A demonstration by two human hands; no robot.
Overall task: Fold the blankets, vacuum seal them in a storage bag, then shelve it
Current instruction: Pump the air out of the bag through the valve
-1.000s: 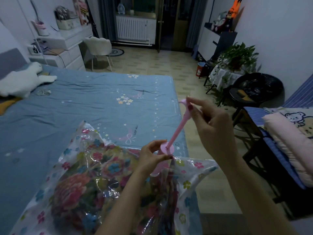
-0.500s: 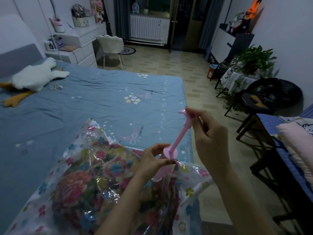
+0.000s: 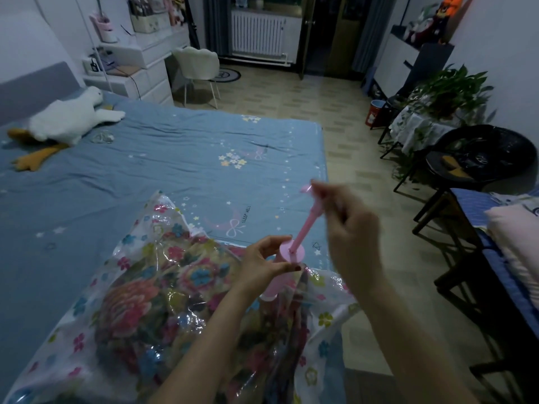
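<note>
while left hand (image 3: 264, 262) steadies pump (image 3: 287, 258), right hand (image 3: 348, 225) grips handle (image 3: 313, 199).

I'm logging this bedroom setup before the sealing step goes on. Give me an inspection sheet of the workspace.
Surface: bed, blue sheet, wrinkled.
Job's things: storage bag holding a floral blanket; pink pump upright on it, rod pulled out.
Clutter: plush goose near the headboard.
Grip: left hand holds the pump barrel; right hand, blurred, holds the rod's handle.
Cables: one at the dresser.
Surroundings: chair, plant, folded bedding at right.
</note>
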